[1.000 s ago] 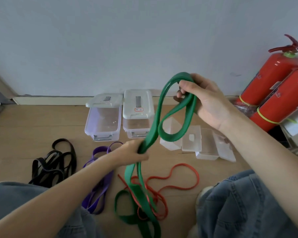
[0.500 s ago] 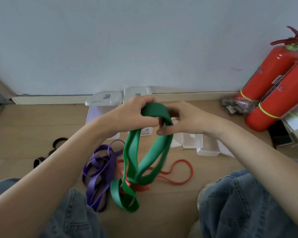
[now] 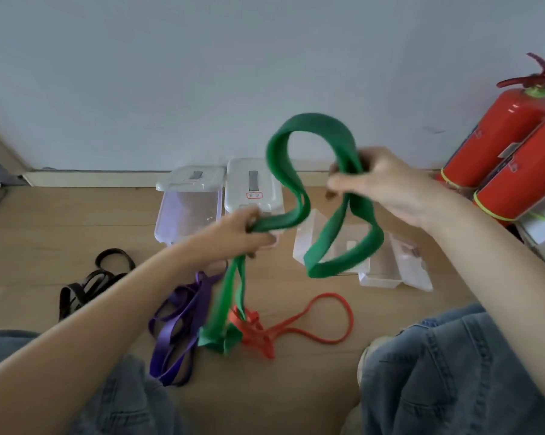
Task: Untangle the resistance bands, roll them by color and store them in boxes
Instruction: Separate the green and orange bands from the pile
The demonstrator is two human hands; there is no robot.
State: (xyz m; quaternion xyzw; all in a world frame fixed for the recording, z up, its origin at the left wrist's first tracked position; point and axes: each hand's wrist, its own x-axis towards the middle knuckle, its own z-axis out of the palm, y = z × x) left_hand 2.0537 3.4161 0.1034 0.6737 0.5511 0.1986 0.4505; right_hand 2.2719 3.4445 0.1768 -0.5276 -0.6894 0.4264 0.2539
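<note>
A wide green resistance band [image 3: 337,233] hangs in loops between my hands above the wooden floor. My left hand [image 3: 243,230] grips it low at the centre, and its tail drops to the floor onto a red band [image 3: 299,328]. My right hand [image 3: 381,186] grips it higher on the right, with one loop arching above and another hanging below. Purple bands [image 3: 180,324] lie left of the green tail, and black bands [image 3: 89,284] further left. Two lidded clear boxes [image 3: 189,208] [image 3: 252,186] stand by the wall; open clear boxes [image 3: 390,265] lie right of them.
Two red fire extinguishers [image 3: 509,142] lean at the right against the wall, with a white box [image 3: 544,230] below them. My knees in blue jeans [image 3: 453,372] fill the bottom corners. A white baseboard [image 3: 92,178] runs along the wall.
My hands, close together half a second ago, have moved apart: the right one up and right, the left one down. The green band now stretches out in loops between them.
</note>
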